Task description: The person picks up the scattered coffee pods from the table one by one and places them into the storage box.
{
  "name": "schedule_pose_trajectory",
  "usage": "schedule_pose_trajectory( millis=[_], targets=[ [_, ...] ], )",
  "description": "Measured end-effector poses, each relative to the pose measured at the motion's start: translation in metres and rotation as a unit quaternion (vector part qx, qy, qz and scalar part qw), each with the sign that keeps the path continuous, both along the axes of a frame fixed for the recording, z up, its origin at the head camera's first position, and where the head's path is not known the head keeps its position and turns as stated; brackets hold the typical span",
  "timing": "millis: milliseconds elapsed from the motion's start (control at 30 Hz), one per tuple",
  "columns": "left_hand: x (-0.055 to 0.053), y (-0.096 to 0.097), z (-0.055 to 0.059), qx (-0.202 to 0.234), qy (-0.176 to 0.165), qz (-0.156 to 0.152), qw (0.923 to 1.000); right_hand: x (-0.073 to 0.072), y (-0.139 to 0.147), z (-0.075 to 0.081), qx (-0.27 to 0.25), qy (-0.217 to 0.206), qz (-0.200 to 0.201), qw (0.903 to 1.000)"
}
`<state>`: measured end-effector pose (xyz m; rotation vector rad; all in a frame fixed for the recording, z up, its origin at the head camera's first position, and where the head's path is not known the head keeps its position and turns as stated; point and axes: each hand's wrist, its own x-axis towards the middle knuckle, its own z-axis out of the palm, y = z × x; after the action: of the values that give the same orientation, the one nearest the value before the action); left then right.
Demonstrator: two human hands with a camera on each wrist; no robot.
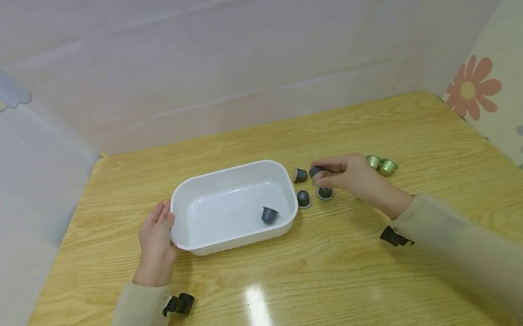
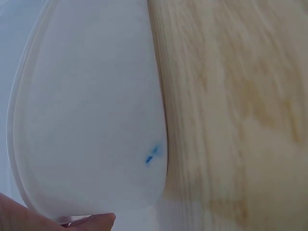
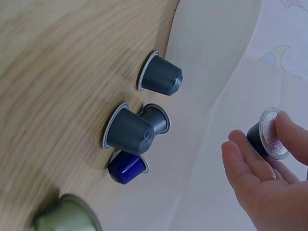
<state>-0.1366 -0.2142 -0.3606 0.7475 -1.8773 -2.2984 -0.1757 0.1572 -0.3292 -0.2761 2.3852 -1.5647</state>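
Observation:
A white plastic tray stands on the table with one dark grey coffee capsule lying inside. My left hand holds the tray's left end, thumb at the rim and fingers along the outer wall. In the right wrist view, my right hand pinches another dark coffee capsule between thumb and fingers, its silver foil lid facing the thumb. That hand is raised just right of the tray. Below and beside it are several dark capsules on the table. A blue capsule shows among them in the right wrist view.
Two green capsules lie on the wooden table to the right, partly behind my right hand. Pale walls with printed flowers and a moon stand at the back and sides of the table.

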Motion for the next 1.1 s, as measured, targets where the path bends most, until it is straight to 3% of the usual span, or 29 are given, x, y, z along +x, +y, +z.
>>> schedule_pose_trajectory(
  millis=[667, 1100],
  targets=[
    [-0.002, -0.001, 0.0, 0.005, -0.007, 0.006, 0.9999, -0.021, -0.038, -0.014, -0.062, -0.006, -0.003, 0.9981],
    [-0.002, 0.0, 0.0, -0.008, -0.012, -0.004, 0.9999, -0.028, -0.06, -0.015, -0.057, -0.014, 0.001, 0.9983]
  ],
)
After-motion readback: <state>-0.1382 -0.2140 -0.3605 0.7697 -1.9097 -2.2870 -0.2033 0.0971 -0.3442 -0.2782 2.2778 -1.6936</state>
